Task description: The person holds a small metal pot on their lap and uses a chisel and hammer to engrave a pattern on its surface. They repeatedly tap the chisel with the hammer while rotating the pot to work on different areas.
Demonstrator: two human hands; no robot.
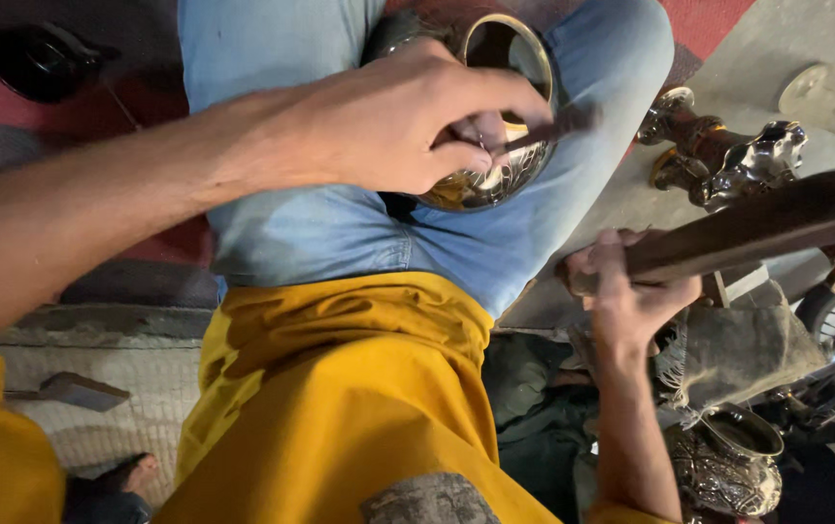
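Brass bowl [495,146], engraved and shiny, rests on my lap against the blue jeans [359,233], directly under my left hand [388,121]. My left hand is closed on a thin dark punch tool [549,126], pinched between thumb and fingertips, with its tip set against the patterned wall of the bowl. My right hand [626,291], lower and off to the right of the bowl, is clamped round the handle end of a long wooden mallet [757,228], which is raised and slanting up to the right; its far end is blurred. The two hands are well apart.

Beyond my right hand stand several ornate metal vessels [728,160] on the grey floor [777,58]. Below my right forearm sits another embossed metal pot [728,466], beside a frayed cloth [738,354]. My yellow shirt [340,408] fills the space nearest me.

Step in hand, as I judge it: chasing the pattern, punch placed and mallet lifted for a blow. The next move calls for a short, square strike on the punch head while my left hand keeps the tip from skating on the curved metal and my knee keeps the bowl from rolling.
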